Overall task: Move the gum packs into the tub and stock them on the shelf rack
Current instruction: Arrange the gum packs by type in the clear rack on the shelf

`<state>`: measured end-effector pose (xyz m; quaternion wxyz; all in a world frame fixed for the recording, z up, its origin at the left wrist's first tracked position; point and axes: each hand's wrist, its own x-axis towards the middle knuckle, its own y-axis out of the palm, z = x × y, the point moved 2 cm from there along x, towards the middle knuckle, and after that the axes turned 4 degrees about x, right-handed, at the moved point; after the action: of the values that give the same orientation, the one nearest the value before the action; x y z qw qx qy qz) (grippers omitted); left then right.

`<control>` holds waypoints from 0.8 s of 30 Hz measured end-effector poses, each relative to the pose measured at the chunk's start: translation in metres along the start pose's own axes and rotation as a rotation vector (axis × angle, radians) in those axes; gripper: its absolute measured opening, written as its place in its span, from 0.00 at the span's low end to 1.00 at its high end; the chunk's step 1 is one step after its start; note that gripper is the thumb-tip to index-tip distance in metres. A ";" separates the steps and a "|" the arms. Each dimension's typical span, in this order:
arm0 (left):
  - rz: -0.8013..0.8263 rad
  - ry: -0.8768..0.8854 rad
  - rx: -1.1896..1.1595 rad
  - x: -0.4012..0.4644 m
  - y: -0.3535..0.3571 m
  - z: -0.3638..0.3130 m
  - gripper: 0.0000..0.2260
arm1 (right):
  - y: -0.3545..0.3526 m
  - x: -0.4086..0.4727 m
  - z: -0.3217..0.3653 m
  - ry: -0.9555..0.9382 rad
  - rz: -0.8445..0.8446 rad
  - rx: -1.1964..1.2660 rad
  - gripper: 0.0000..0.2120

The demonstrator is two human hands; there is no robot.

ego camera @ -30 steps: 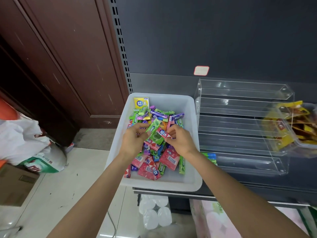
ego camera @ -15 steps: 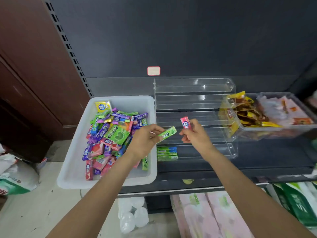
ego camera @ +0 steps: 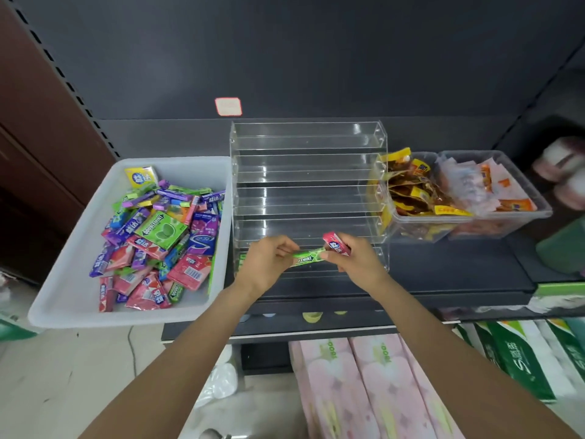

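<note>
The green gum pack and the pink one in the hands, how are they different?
The green gum pack is a long thin stick lying flat, held at both ends by both hands. The pink gum pack is shorter and chunkier, tilted up, held in the right hand only. Both are in front of the clear rack's lowest tier.

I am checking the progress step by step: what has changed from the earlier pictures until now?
Both hands left the tub carrying gum: left hand holds a green stick pack, right hand a pink pack. They moved right to the clear rack, whose upper tiers stay bare.
</note>
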<state>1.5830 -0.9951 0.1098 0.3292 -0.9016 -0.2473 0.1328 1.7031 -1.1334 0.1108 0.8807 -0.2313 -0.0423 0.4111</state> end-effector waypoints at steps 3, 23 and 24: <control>0.001 -0.017 0.088 -0.002 0.006 0.003 0.05 | 0.000 0.002 -0.007 0.009 -0.007 -0.035 0.05; -0.117 0.064 0.546 0.012 0.031 0.036 0.08 | -0.005 0.009 -0.025 -0.018 -0.025 -0.093 0.10; -0.115 0.064 0.576 0.012 0.032 0.037 0.08 | -0.006 0.010 -0.025 -0.021 -0.025 -0.091 0.10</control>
<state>1.5901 -0.9902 0.0602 0.5861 -0.7593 -0.2395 0.1503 1.7202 -1.1386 0.0903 0.8739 -0.2661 -0.0730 0.4001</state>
